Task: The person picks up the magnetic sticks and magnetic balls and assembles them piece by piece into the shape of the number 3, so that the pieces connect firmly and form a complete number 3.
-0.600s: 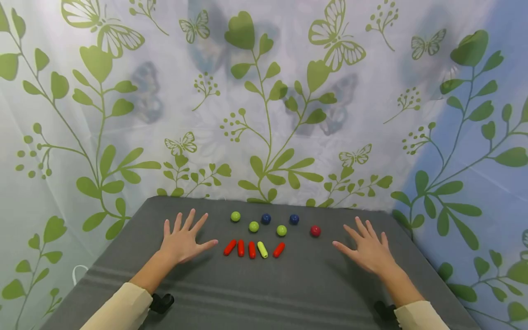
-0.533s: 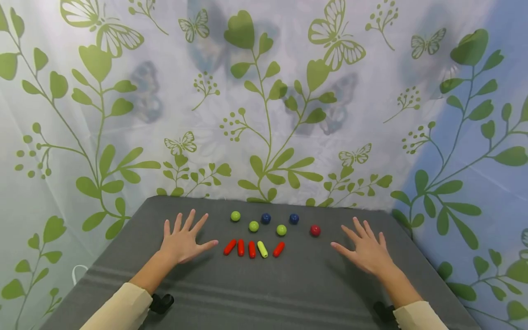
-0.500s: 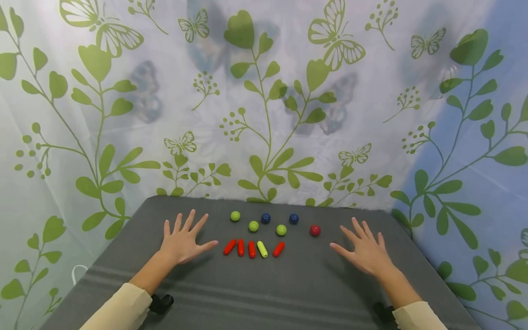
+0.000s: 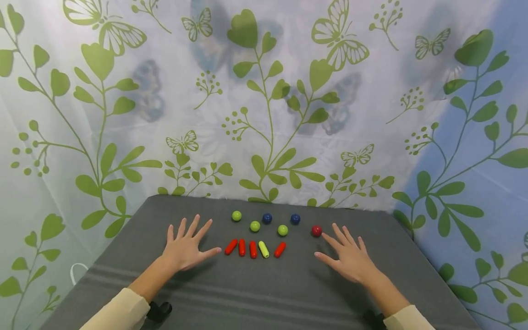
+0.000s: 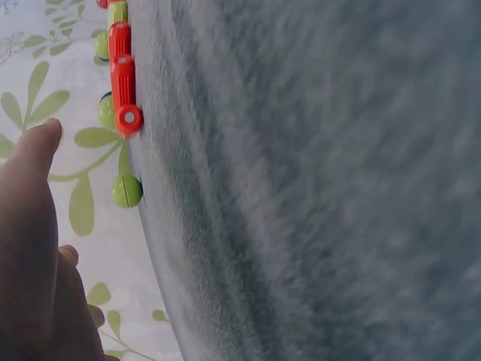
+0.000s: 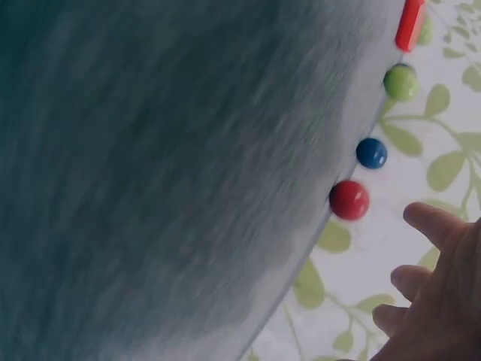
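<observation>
My left hand [image 4: 183, 250] hovers with spread fingers left of a row of small rods; its thumb tip is near the leftmost red rod [image 4: 231, 246]. More red rods and one yellow-green rod [image 4: 263, 249] lie in that row. My right hand [image 4: 350, 259] is spread too, its index fingertip close to the red ball [image 4: 316, 231]. Behind the rods sit green balls [image 4: 255, 226] and two blue balls [image 4: 295, 219]. Neither hand holds anything. In the right wrist view the red ball [image 6: 349, 200] appears just beyond the fingers.
A grey cloth-covered table [image 4: 255, 293] spreads beneath both hands. Along its far edge hangs a white curtain [image 4: 222, 169] with green leaves and butterflies. A white loop of cord [image 4: 73, 274] shows past the left edge.
My right hand has moved left and a little nearer to me, toward the red ball. The left hand has shifted slightly downward in the head view. The rods and balls keep their arrangement.
</observation>
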Action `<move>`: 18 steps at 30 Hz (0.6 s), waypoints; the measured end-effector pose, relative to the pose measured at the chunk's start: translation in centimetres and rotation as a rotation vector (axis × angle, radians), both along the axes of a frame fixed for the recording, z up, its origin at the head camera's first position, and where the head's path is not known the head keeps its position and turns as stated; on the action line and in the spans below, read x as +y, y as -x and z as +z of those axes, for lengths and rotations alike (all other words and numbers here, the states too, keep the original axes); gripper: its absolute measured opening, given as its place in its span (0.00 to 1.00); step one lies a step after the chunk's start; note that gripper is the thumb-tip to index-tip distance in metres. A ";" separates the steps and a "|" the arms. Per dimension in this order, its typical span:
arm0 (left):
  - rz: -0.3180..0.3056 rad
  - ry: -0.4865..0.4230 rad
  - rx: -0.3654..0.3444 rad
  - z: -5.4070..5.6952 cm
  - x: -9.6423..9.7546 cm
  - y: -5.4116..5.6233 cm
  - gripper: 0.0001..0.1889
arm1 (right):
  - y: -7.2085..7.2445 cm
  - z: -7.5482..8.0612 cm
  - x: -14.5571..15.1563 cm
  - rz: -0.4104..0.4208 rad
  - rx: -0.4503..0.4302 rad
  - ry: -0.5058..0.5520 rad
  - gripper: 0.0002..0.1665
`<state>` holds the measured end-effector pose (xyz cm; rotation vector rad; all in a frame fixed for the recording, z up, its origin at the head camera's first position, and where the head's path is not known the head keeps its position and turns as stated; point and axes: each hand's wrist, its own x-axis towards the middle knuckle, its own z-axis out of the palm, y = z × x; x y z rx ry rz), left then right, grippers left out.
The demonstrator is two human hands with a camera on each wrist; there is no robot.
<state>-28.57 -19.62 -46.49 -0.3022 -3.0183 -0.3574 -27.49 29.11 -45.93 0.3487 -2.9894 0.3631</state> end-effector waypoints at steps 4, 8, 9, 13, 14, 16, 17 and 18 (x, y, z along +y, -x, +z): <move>-0.019 -0.021 0.015 -0.2 0.3 -0.6 0.51 | -0.2 0.1 -1.1 0.033 -0.029 0.031 0.48; -0.041 -0.044 0.020 -0.5 0.7 -1.4 0.50 | -0.3 -0.1 -2.0 0.075 -0.061 0.067 0.47; -0.046 -0.051 0.017 -0.6 0.8 -1.6 0.50 | -0.3 -0.1 -2.2 0.090 -0.071 0.083 0.47; -0.073 -0.079 0.006 -0.8 1.3 -2.5 0.49 | -0.3 -0.2 -3.0 0.162 -0.106 0.144 0.45; -0.078 -0.086 0.004 -0.9 1.4 -2.7 0.49 | -0.2 -0.2 -3.2 0.180 -0.118 0.161 0.45; -0.086 -0.093 0.008 -0.9 1.6 -3.1 0.49 | 0.0 -0.1 -3.7 0.216 -0.144 0.187 0.45; -0.092 -0.098 0.010 -0.9 1.7 -3.3 0.49 | 0.1 -0.1 -3.9 0.229 -0.160 0.198 0.44; -0.096 -0.106 0.010 -0.9 1.8 -3.5 0.48 | 0.2 -0.1 -4.1 0.244 -0.175 0.211 0.44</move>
